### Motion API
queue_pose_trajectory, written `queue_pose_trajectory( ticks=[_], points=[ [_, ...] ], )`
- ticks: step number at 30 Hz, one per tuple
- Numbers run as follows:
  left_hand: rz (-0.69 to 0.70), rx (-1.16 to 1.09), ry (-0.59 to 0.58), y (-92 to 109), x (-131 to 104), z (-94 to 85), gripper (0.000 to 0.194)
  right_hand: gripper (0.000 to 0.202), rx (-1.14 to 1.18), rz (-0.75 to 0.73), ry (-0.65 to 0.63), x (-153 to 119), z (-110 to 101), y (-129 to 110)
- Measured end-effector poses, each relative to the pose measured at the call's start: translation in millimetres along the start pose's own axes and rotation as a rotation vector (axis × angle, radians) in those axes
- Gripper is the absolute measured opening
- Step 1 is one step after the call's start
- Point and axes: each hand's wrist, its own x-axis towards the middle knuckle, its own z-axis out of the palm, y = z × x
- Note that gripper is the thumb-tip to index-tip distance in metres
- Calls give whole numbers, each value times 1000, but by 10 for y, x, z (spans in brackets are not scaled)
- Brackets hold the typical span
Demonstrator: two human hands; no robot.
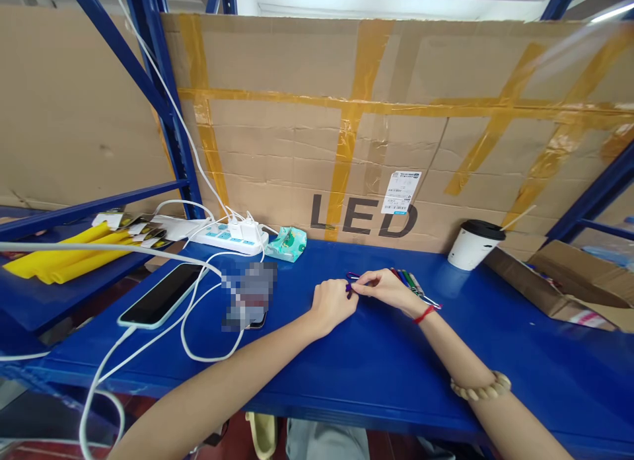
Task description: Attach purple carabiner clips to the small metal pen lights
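Observation:
My left hand [334, 306] is closed in a loose fist above the blue table, its fingertips around a small dark purple piece [349, 289] that looks like yarn work. Coming in from the right, my right hand [380, 287] pinches at the same piece with thumb and fingertips. Just behind the hands shows a thin purple loop [352, 275] with a pale slim part. Most of the piece is hidden by my fingers. Partly behind my right hand lie several slim tools [415, 285] with coloured handles and metal shafts, like crochet hooks.
On the left are a charging phone [161, 295], a blurred-out second phone [255, 298], loose white cables and a power strip [232, 236]. A green packet [287, 244] stands behind. To the right are a lidded cup [470, 245] and an open carton [559, 295]. Cardboard [277, 156] walls the back.

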Motion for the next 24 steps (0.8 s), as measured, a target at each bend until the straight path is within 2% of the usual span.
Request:
queue_pose_trajectory(
  ticks=[5,8,12,16,20,22,24],
  points=[
    [11,-117,50,30,-38,3,26,41,112,166,15,-6,-12,-16],
    [97,-189,61,13,-28,2,24,38,168,208,50,-19,-37,-49],
    [232,-216,71,-38,19,23,31,32,229,243,65,-33,-79,-57],
    [227,-273,15,-89,84,59,32,30,234,205,50,-22,-75,-6],
    [156,-396,28,-111,131,92,32,35,221,148,64,12,-37,34],
    [111,-432,33,-111,144,106,32,39,185,86,91,28,-30,46],
    [75,-450,33,-110,155,115,33,42,104,-39,142,41,-38,62]
  ],
)
